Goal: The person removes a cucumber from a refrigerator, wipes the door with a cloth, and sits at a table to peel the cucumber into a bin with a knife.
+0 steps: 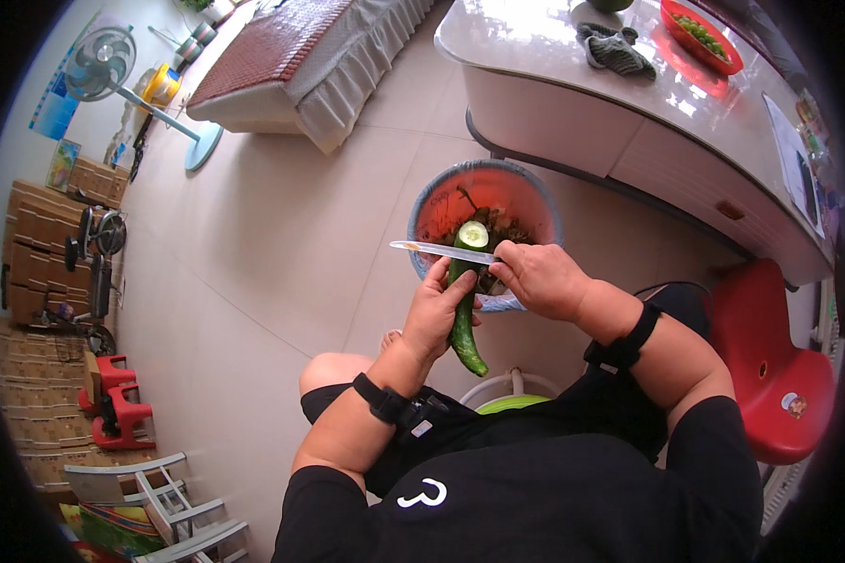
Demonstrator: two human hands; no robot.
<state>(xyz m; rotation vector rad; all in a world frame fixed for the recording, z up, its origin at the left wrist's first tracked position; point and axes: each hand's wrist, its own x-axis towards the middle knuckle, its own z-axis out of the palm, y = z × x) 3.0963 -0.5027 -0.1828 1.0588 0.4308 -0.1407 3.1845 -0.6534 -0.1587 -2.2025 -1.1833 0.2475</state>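
Observation:
My left hand (433, 307) grips a long green cucumber (462, 320) around its middle, thumb on top. The cucumber's far end is cut flat and shows pale flesh; its near end narrows and curves toward me. In my right hand (539, 276) is a knife, held by its handle, which my fingers mostly hide. The knife's blade (440, 249) lies across the cucumber just below the cut end, pointing left. Beneath both hands stands a red bin (442, 188) with a bluish liner over its rim. Dark plant scraps (501, 224) lie inside it.
A white counter (535, 42) at upper right holds a dark cloth (616, 51) and a red bowl (720, 62) of green fruit. A red chair (767, 352) is close on my right. A fan (201, 146), stacked cardboard boxes (42, 239) and red stools (127, 415) stand left.

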